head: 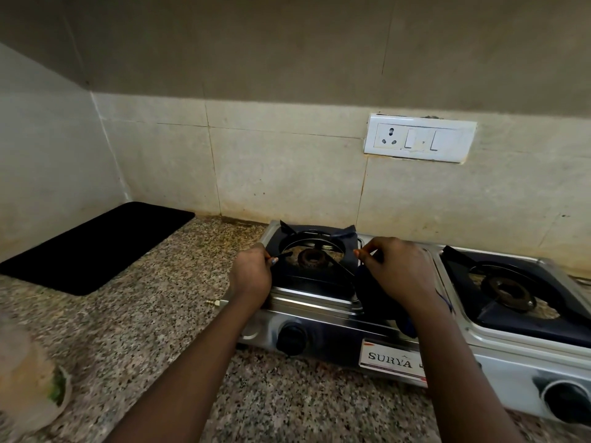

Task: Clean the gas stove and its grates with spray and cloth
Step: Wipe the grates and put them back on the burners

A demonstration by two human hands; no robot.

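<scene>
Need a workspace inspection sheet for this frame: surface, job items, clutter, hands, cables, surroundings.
Surface: speckled granite counter, black mat at back left.
Job's things: two-burner steel stove; left grate gripped on both sides; right grate seated; dark cloth under right hand; no spray seen.
Clutter: blurred clear container at left edge.
Grippers: left hand and right hand both pinching the left grate.
Cables: nothing seen; brass gas inlet bare.
Surroundings: tiled wall, socket panel.
</scene>
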